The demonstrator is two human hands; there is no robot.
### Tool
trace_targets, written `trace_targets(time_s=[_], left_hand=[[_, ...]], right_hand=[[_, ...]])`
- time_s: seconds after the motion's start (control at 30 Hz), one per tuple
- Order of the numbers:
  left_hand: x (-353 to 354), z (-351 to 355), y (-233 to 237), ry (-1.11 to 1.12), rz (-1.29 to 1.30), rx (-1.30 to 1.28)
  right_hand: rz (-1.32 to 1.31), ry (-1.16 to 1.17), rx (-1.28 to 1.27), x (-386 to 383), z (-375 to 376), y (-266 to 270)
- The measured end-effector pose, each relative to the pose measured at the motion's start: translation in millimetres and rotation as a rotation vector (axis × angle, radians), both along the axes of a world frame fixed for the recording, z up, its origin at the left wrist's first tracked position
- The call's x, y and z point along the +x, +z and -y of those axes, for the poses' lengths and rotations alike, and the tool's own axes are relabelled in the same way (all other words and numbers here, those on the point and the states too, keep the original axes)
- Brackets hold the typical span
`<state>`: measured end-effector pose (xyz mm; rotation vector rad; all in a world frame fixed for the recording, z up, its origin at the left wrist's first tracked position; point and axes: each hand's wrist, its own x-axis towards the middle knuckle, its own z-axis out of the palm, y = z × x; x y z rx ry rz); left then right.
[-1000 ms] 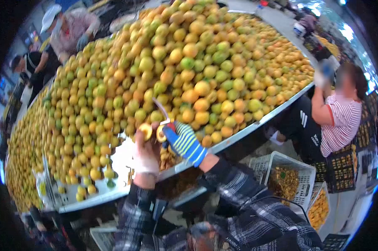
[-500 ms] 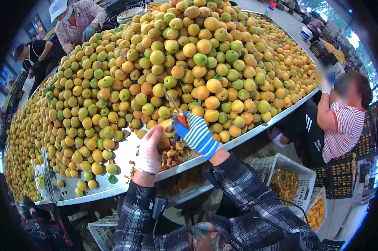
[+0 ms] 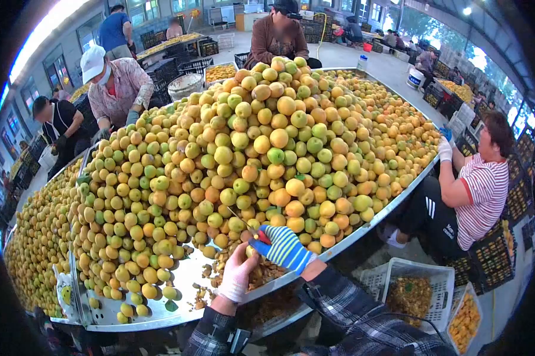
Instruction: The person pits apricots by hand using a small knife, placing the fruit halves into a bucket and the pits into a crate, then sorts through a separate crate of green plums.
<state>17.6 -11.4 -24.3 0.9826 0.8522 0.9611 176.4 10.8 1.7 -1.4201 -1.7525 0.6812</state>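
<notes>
A great heap of yellow-green apricots (image 3: 220,157) covers the metal table in front of me. My left hand (image 3: 236,277), in a pale glove with bare fingertips, is closed on one apricot (image 3: 250,251), mostly covered by the fingers. My right hand (image 3: 284,249), in a blue and yellow striped glove, grips a thin-bladed knife (image 3: 262,237) with a red handle. Its blade points up and left over the heap. The two hands meet at the held apricot. Beneath them, pitted pieces and scraps (image 3: 266,273) lie at the table's edge.
The metal table rim (image 3: 155,322) runs in front of me. White crates (image 3: 421,272) with fruit scraps and halves stand on the floor at right. A person in a striped shirt (image 3: 486,193) sits at the right edge. Other people work across the table and at left.
The view has tilted up, bringing more of the room and a person across the table into sight. Both hands remain together at the apricot, with the knife still in my right hand.
</notes>
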Motion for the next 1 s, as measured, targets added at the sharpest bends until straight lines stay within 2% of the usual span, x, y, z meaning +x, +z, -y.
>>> trace_targets(time_s=[0.1,0.17,0.23,0.27,0.3,0.33,0.37,0.4,0.43,0.47,0.6,0.63,0.7,0.77,0.83,1.0], left_hand=[[4.2,1.7,6.2,0.061,0.0,-0.021],[4.4,3.7,10.0,0.049,0.109,-0.161],[3.8,2.3,5.0,0.082,0.176,-0.15],[0.8,1.5,1.2,0.033,0.206,-0.126],[0.9,-0.9,-5.5,0.047,0.123,-0.007],[4.2,7.1,22.3,0.021,0.15,-0.075],[8.0,9.1,27.9,0.023,0.23,-0.071],[7.4,9.4,28.2,0.0,0.202,-0.061],[10.4,10.3,22.7,0.033,0.193,-0.034],[9.9,13.1,18.2,0.037,0.253,-0.131],[18.6,8.2,3.1,0.032,0.315,-0.274],[21.5,7.7,3.0,0.033,0.31,-0.282],[27.6,9.9,3.2,0.07,0.319,-0.355],[29.6,9.8,-3.4,0.071,0.342,-0.361],[29.5,11.0,-10.0,0.036,0.356,-0.235],[31.9,17.1,-5.2,0.069,0.256,-0.19]], right_hand=[[-0.027,-0.027,-0.019,-3.4,2.2,7.9],[-0.185,-0.069,-0.014,-7.0,0.3,3.9],[-0.207,-0.173,0.054,-9.1,1.5,3.5],[-0.343,-0.195,0.059,-9.5,-3.0,-7.2],[-0.446,-0.175,0.318,-10.7,-7.0,-7.6],[-0.465,-0.229,0.055,-9.2,-10.3,-10.2],[-0.3,-0.28,0.201,-1.5,-7.9,-13.5],[-0.234,-0.398,0.553,-3.1,-16.8,-35.3],[-0.636,-0.324,0.139,-6.9,-1.9,14.6],[-1.065,-0.086,-0.113,-2.4,-2.8,22.4],[-1.334,-0.09,-0.122,-1.2,-9.2,20.3],[-1.424,-0.011,-0.154,-0.8,-5.7,26.0],[-1.382,-0.09,-0.191,-3.8,-4.4,22.3],[-1.072,-0.183,0.054,-4.7,-9.7,6.9],[-0.788,-0.326,0.195,-8.7,-5.1,13.0],[-0.777,-0.301,0.219,-16.8,9.9,32.3]])
